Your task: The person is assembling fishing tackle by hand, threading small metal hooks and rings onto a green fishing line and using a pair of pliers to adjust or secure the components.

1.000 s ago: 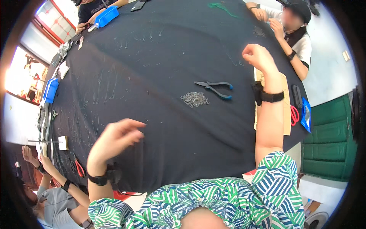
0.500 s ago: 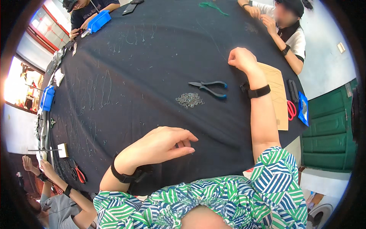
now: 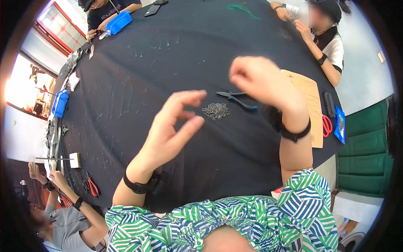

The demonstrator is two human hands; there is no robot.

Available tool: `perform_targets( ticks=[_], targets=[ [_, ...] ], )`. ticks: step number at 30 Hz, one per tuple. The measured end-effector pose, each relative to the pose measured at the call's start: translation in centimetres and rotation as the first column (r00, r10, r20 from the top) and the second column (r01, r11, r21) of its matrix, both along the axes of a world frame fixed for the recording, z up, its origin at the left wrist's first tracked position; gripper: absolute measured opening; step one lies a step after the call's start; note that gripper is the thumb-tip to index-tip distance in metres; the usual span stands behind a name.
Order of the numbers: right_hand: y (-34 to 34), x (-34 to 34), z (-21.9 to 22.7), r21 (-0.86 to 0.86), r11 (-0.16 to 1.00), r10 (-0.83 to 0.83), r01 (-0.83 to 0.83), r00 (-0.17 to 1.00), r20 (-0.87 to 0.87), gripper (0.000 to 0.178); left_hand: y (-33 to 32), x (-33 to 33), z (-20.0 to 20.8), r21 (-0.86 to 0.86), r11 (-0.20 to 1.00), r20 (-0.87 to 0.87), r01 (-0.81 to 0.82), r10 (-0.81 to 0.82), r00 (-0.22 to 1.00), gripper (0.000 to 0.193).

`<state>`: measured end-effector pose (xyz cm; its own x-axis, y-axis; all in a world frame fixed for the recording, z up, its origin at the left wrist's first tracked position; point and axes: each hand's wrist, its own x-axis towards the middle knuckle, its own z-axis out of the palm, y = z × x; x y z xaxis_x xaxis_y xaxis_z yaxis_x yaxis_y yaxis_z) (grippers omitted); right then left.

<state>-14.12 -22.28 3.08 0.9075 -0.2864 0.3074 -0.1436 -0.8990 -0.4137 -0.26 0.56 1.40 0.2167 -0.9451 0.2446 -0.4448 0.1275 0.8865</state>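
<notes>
My left hand (image 3: 174, 126) is raised over the black cloth, thumb and fingers spread apart, with nothing visible between them. Across from it, my right hand (image 3: 266, 82) has its fingers curled and pinched together; it is smeared by motion, and whatever they hold is too fine or hidden to name. Between and below the hands lies a small heap of bent silvery wire pieces (image 3: 216, 111). Just beyond the heap are needle-nose pliers (image 3: 243, 104) with dark, blue-tipped handles, partly hidden by my right hand.
A tan paper sheet (image 3: 317, 132) bearing thin strands lies by my right arm, with red-handled scissors (image 3: 327, 125), a dark case (image 3: 329, 105) and a blue packet (image 3: 340, 126). Fine threads (image 3: 126, 96) scatter across the black-covered table (image 3: 180, 67). Other people work around its edge; green thread (image 3: 243, 10) lies far off.
My right hand has drawn back and left, toward the pliers. My left hand has risen forward, its fingers opening wider. The thin thread near my right hand no longer shows.
</notes>
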Motion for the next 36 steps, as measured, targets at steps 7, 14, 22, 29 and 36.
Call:
perform_targets(
  ticks=[7,14,22,29,36],
  targets=[
    [7.4,-2.6,4.0,0.340,0.782,0.553,-0.521,0.833,0.006,0.007,3.2,1.1,2.7,0.126,0.950,-0.362,0.287,-0.226,0.904,0.028],
    [5.0,-1.6,2.7,0.327,0.817,0.500,-0.475,0.866,0.009,0.007,8.3,2.4,5.1,0.231,0.911,0.157,-0.341,0.311,0.937,0.013],
    [3.1,1.1,-0.1,0.379,0.828,0.476,-0.413,0.875,-0.087,0.011,5.9,3.1,1.5,0.048,0.841,0.853,-0.539,0.246,0.460,0.030],
    [3.3,1.3,-0.8,0.415,0.809,0.495,-0.415,0.863,-0.103,0.011,0.2,0.4,-1.0,0.075,0.990,0.378,-0.121,0.084,0.922,0.023],
    [2.9,1.6,-1.3,0.412,0.820,0.487,-0.399,0.863,-0.133,0.012,-1.0,0.1,-3.1,0.281,0.957,-0.148,-0.068,0.113,0.982,0.017]
  ],
)
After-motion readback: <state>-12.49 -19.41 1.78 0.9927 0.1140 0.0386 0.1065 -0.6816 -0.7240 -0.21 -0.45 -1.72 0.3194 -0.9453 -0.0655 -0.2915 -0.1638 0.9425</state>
